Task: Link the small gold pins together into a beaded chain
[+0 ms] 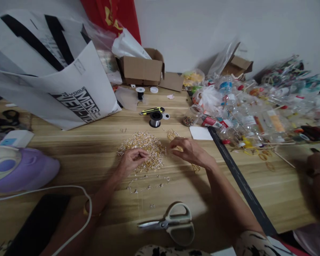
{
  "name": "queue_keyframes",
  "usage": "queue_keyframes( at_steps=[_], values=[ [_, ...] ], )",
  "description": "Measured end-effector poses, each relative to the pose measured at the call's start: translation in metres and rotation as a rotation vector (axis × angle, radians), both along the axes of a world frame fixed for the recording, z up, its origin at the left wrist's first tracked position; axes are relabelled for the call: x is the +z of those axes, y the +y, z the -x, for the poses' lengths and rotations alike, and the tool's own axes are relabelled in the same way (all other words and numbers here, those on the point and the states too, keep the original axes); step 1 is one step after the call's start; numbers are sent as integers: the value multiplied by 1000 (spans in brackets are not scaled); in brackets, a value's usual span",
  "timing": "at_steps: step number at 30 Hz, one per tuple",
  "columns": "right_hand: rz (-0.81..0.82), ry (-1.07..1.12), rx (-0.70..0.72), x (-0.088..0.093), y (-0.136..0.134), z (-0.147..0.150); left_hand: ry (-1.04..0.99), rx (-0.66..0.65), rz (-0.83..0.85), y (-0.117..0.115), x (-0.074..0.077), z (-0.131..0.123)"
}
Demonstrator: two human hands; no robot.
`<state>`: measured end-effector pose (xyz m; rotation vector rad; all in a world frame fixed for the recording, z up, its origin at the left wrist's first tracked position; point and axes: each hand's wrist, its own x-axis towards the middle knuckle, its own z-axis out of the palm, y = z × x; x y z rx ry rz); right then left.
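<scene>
A loose pile of small gold and silver metal pieces (149,142) lies on the wooden table. Over its near left side is my left hand (133,159), fingers pressed together; whatever they pinch is too small to make out. Just right of the pile, my right hand (188,147) hovers with curved fingers and a gap between thumb and forefinger. A gold chain (172,134) lies partly hidden beneath it. Nearer to me, a silver chain (130,190) forms a loose loop. Below that are a few tiny metal bits (152,206) and scissors (173,224) with pale handles.
Behind the pile sit a wire spool (155,120), a yellow-black utility knife (152,110) and a black thread spool (140,94). A large paper bag (77,96) stands left, above a purple object (29,167). Plastic bottles (248,121) crowd the right, beyond a black strip (237,174).
</scene>
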<state>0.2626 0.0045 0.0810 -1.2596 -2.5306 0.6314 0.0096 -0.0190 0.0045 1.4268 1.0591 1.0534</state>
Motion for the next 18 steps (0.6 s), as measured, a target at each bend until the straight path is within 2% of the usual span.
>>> queue_keyframes(
  at_steps=[2, 4, 7, 12, 18],
  values=[
    [-11, 92, -15, 4, -3, 5, -4, 7, 6, 0, 0, 0],
    [21, 163, 31, 5, -9, 15, 2, 2, 6, 0, 1, 0],
    [63, 160, 111, 1, -19, 35, 20, -26, -5, 1, 1, 1],
    [-42, 149, 63, -22, -29, 64, 0, -40, 0, 3, 0, 2],
    [-129, 48, 55, -43, -29, 76, -5, -20, -12, 5, -2, 4]
  ],
)
